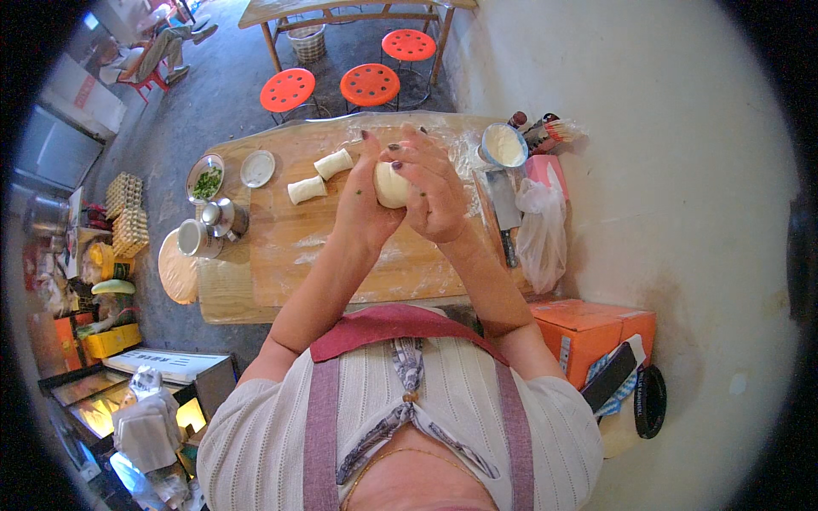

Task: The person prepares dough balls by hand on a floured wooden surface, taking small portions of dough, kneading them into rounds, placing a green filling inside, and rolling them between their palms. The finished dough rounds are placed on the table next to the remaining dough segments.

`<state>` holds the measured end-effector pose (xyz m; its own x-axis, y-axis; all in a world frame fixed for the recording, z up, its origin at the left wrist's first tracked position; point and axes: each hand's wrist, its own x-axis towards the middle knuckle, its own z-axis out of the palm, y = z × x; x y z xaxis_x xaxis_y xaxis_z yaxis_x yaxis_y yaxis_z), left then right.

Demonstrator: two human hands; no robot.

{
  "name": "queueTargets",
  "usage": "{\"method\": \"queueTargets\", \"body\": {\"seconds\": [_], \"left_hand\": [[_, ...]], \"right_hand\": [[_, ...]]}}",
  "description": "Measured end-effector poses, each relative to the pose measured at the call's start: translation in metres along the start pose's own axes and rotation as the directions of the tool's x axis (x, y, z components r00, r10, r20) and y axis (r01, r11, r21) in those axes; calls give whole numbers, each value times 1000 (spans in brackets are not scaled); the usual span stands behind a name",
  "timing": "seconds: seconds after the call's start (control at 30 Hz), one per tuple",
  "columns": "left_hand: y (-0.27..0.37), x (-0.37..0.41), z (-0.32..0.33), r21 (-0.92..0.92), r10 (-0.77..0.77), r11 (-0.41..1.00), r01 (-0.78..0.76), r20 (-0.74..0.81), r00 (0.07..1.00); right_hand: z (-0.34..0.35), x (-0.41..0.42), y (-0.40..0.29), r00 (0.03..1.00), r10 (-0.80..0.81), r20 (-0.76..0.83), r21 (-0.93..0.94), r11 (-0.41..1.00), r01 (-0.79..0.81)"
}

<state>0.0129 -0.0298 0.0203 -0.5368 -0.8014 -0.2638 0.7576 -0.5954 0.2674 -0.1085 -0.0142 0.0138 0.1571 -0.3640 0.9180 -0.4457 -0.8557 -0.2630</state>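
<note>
A pale, rounded piece of dough (390, 186) is held between my two hands above a floured wooden board (300, 268). My left hand (363, 201) cups it from the left, thumb up. My right hand (436, 191) wraps over its right side, the fingers bent across the top. Specks of green cling to both hands. Left of them, two short dough rolls, a nearer one (307, 190) and a farther one (333, 164), lie end to end on the board. Part of the dough is covered by my fingers.
At left stand a bowl of chopped greens (207, 182), a small white dish (257, 168), a metal pot (225, 218) and a white mug (197, 238). A flour bowl (505, 145), a cleaver (503, 201) and a plastic bag (542, 233) lie right. Beyond are orange stools (369, 85) and a seated person (144, 61).
</note>
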Motion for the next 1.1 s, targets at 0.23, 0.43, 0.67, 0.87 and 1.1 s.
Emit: {"method": "queueTargets", "body": {"seconds": [0.23, 0.43, 0.67, 0.87, 1.1], "left_hand": [[8, 11, -12, -196, 303, 937, -288, 51, 952], [-1, -2, -1, 280, 613, 709, -647, 210, 762], [-6, -6, 5, 200, 381, 890, -410, 168, 909], [5, -5, -17, -72, -79, 989, 129, 481, 873], [14, -5, -25, 163, 134, 979, -125, -42, 990]], "right_hand": [[26, 12, -21, 769, 566, -297, 521, 771, -367], [31, 27, -52, 435, 893, -113, 816, 333, -472], [29, 19, -41, 719, 564, -406, 473, 803, -362], [12, 12, -28, 986, 126, -106, 191, 976, -104], [11, 15, -28, 964, 263, -28, 117, 959, -258]]}}
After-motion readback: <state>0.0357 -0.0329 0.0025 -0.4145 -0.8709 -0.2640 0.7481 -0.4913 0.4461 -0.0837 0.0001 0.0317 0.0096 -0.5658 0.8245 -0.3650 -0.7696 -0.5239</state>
